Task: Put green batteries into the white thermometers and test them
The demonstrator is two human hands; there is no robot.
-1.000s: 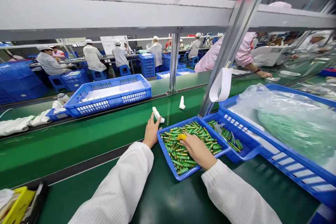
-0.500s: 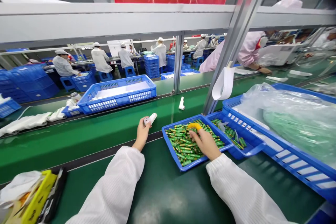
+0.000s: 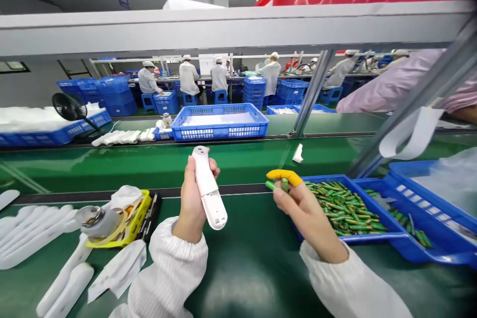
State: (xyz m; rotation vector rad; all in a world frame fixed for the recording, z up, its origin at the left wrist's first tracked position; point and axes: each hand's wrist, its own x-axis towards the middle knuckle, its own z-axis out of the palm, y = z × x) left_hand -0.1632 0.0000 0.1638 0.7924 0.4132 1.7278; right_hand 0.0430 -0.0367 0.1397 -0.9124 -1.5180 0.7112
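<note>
Green bench (image 3: 242, 268) in a busy factory hall — left fingers (image 3: 192, 179) around a white device (image 3: 208, 189), right fingers (image 3: 286, 194) pinching green batteries (image 3: 278, 186).

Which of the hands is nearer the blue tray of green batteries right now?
Right. The right hand, pinching batteries, hovers at the left edge of the blue tray. The left hand, holding a white device, is farther left.
</note>
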